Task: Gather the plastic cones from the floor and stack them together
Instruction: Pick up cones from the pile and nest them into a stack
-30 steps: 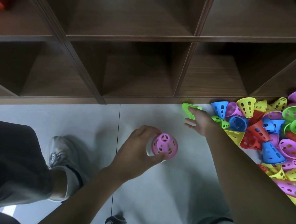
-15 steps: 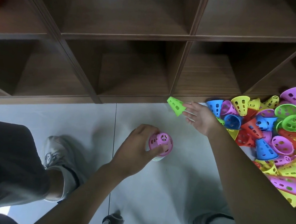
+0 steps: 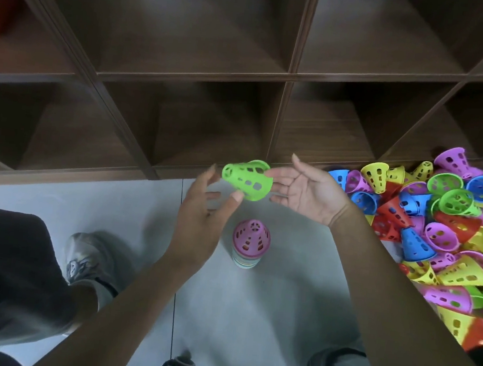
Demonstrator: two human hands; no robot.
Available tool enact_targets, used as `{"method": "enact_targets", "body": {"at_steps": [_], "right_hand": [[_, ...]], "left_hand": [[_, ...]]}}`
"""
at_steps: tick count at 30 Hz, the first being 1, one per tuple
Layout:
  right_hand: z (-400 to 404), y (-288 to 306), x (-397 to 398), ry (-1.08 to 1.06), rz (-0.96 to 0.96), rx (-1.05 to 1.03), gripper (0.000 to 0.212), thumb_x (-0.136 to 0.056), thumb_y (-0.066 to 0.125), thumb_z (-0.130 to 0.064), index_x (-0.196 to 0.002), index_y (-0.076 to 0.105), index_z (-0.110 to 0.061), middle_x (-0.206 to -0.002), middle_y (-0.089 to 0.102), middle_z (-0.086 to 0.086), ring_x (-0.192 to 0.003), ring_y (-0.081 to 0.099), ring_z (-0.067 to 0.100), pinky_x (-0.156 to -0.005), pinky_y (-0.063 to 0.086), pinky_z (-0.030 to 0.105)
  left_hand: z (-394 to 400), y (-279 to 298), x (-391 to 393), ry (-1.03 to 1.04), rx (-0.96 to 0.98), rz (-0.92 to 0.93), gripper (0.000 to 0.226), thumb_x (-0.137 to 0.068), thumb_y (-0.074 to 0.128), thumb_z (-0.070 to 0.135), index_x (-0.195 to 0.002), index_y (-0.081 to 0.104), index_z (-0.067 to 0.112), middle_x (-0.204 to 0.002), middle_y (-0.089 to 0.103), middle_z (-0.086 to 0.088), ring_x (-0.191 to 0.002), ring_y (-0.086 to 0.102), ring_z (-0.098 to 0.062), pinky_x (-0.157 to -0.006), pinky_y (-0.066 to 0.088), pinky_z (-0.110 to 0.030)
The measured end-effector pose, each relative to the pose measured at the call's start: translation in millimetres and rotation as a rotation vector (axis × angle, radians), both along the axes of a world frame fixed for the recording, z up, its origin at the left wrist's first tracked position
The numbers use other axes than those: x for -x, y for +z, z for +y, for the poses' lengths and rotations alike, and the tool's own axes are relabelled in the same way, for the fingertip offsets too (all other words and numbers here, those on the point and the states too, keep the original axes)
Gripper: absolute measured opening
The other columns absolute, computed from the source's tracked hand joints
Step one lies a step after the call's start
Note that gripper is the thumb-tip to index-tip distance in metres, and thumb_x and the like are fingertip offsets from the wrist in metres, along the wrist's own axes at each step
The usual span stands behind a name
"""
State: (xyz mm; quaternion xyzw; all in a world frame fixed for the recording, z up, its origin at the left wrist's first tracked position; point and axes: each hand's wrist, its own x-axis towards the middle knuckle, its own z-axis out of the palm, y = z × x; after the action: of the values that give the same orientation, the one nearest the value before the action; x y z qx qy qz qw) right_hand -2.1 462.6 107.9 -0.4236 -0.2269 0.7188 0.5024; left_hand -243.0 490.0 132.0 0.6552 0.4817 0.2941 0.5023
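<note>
Near, on the grey floor: a short stack of cones, pink one on top, upright and untouched. Above it the left hand and right hand face each other, fingers spread and relaxed, with a green cone on its side between their fingertips; real grip cannot be told. Farther right, loose cone pile against the brown shelf.
</note>
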Motion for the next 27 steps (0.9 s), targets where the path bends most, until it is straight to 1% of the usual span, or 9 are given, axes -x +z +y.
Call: {"method": "enact_targets", "body": {"at_steps": [4,6,8,11,16,19,22,25,27], "right_hand": [[-4.3,1.1,7.3,0.101,-0.032,-0.031,0.058,-0.1,0.033,-0.048,-0.119,0.071,-0.008,-0.128,0.066,0.015,-0.122,0.055,0.032,-0.109,0.038,0.044],[-6.6,0.3,10.0,0.132,-0.038,-0.042,0.059,-0.101,0.033,-0.048,-0.122,0.069,-0.006,-0.129,0.064,0.018,-0.125,0.05,0.037,-0.11,0.038,0.045],[-8.9,0.1,12.4,0.151,-0.044,-0.057,0.059,-0.102,0.032,-0.047,-0.123,0.068,-0.005,-0.129,0.062,0.021,-0.132,0.041,0.044,-0.116,0.029,0.053],[-11.3,0.2,12.6,0.147,-0.022,-0.084,0.057,-0.102,0.032,-0.045,-0.123,0.068,-0.006,-0.134,0.059,0.021,-0.138,0.033,0.046,-0.119,0.018,0.057],[-15.9,-2.5,3.3,0.071,0.028,-0.054,0.055,-0.1,0.036,-0.047,-0.127,0.066,-0.008,-0.133,0.063,0.015,-0.127,0.055,0.032,-0.112,0.038,0.046],[-19.5,-7.8,-7.5,-0.045,-0.006,0.021,0.06,-0.1,0.034,-0.051,-0.135,0.058,-0.009,-0.14,0.059,0.013,-0.132,0.054,0.03,-0.111,0.041,0.046],[-21.8,-24.4,-20.0,-0.199,-0.138,0.141,0.056,-0.1,0.042,-0.053,-0.142,0.052,-0.017,-0.139,0.061,0.008,-0.127,0.059,0.028,-0.107,0.046,0.043],[-27.0,-50.1,-31.6,-0.438,-0.134,0.289,0.049,-0.099,0.055,-0.044,-0.144,0.048,-0.028,-0.139,0.058,0.01,-0.115,0.066,0.03,-0.099,0.053,0.044],[-33.8,-64.1,-37.7,-0.569,-0.114,0.349,0.047,-0.1,0.056,-0.036,-0.146,0.043,-0.032,-0.141,0.052,0.011,-0.115,0.065,0.033,-0.101,0.051,0.047]], "left_hand": [[-4.7,12.1,-3.0,-0.052,0.014,-0.056,0.067,-0.088,0.061,0.053,-0.15,0.043,0.036,-0.138,0.053,0.021,-0.112,0.051,0.021,-0.081,0.041,0.001],[-5.8,12.0,-3.3,-0.079,0.011,-0.063,0.062,-0.092,0.062,0.055,-0.148,0.047,0.035,-0.138,0.056,0.023,-0.117,0.053,0.015,-0.09,0.046,-0.006],[-6.3,9.7,-3.6,-0.084,0.009,-0.074,0.054,-0.095,0.063,0.047,-0.146,0.051,0.031,-0.135,0.06,0.022,-0.119,0.057,0.007,-0.098,0.049,-0.015],[-7.1,8.0,-6.9,-0.044,0.004,-0.099,0.047,-0.095,0.07,0.03,-0.139,0.057,0.027,-0.129,0.065,0.017,-0.115,0.063,0.001,-0.092,0.051,-0.015],[-5.1,8.1,-12.3,0.074,0.002,-0.193,0.032,-0.09,0.076,0.014,-0.119,0.065,0.016,-0.112,0.074,0.002,-0.102,0.071,-0.01,-0.083,0.054,-0.018],[-5.0,12.1,-11.0,0.081,-0.056,-0.147,0.026,-0.091,0.074,0.016,-0.115,0.065,0.017,-0.109,0.073,0.0,-0.095,0.07,-0.004,-0.077,0.05,-0.011],[-5.0,12.7,-5.2,0.049,-0.132,-0.045,0.025,-0.095,0.069,0.03,-0.118,0.062,0.023,-0.103,0.072,0.007,-0.091,0.069,-0.001,-0.077,0.054,-0.019],[-4.3,7.9,1.5,-0.01,-0.231,0.096,0.033,-0.094,0.056,0.049,-0.123,0.055,0.032,-0.095,0.07,0.013,-0.088,0.066,-0.007,-0.074,0.053,-0.031],[-4.7,5.1,4.2,-0.05,-0.27,0.167,0.036,-0.093,0.052,0.053,-0.125,0.052,0.035,-0.095,0.068,0.012,-0.089,0.064,-0.01,-0.073,0.051,-0.034]]}}
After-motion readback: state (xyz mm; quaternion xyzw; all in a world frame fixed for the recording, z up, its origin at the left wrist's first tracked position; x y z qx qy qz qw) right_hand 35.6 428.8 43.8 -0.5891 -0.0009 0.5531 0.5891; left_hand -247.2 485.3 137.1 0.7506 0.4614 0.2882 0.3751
